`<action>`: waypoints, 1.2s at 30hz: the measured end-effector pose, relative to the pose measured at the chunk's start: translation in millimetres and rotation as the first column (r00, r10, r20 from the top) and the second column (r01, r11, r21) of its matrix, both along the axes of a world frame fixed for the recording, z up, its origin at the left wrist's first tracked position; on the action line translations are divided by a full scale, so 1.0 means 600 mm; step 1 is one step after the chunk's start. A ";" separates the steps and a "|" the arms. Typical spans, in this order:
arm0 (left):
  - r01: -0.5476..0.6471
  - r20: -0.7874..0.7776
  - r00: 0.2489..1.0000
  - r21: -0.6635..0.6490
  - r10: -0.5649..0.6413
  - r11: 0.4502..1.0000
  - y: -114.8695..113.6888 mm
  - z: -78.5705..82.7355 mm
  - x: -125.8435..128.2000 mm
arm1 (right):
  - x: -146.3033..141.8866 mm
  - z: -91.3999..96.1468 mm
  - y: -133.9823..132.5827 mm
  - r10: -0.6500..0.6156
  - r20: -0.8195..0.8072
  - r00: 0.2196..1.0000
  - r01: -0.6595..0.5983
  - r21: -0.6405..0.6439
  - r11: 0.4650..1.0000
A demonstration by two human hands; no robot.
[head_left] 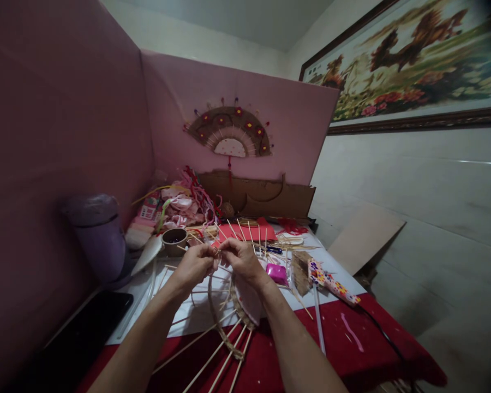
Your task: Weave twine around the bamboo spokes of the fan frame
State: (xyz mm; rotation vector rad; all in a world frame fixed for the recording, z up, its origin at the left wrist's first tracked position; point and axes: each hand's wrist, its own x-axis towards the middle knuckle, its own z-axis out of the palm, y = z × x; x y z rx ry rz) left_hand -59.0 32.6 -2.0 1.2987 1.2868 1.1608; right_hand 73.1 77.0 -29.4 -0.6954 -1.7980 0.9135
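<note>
A half-made fan frame of thin wooden sticks [215, 345] lies before me, its sticks spreading from a white half-round base [249, 300] edged with brown twine. Across the sticks curves a band of brown twine [211, 305]. My left hand [197, 265] pinches at the upper end of this band, thumb and forefinger closed. Right beside it, my right hand [242, 258] is closed in a pinch at the same spot, above the white base. Fingers cover most of what lies between them, so the exact hold is partly hidden.
Right of my hands lie a pink packet [277, 274] and a flower-patterned glue gun [331, 281] with a cord. A brown roll [174, 241], purple bin [100, 234] and black phone [106, 308] are leftward. Behind stand craft scraps [182, 204] and a finished fan [233, 128] on a pink panel.
</note>
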 end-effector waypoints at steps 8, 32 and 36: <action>-0.024 -0.137 0.989 0.176 0.049 0.984 0.016 -0.019 -0.006 | -0.003 -0.002 0.001 -0.079 0.043 0.996 0.074 0.111 0.991; -0.050 -0.162 0.983 0.211 0.085 0.976 0.015 -0.026 -0.001 | -0.011 -0.023 0.009 -0.312 0.058 0.948 0.284 0.283 0.916; -0.133 -0.308 0.923 0.307 0.231 0.942 0.016 -0.025 -0.009 | -0.011 -0.020 0.006 -0.303 0.062 0.951 0.269 0.314 0.910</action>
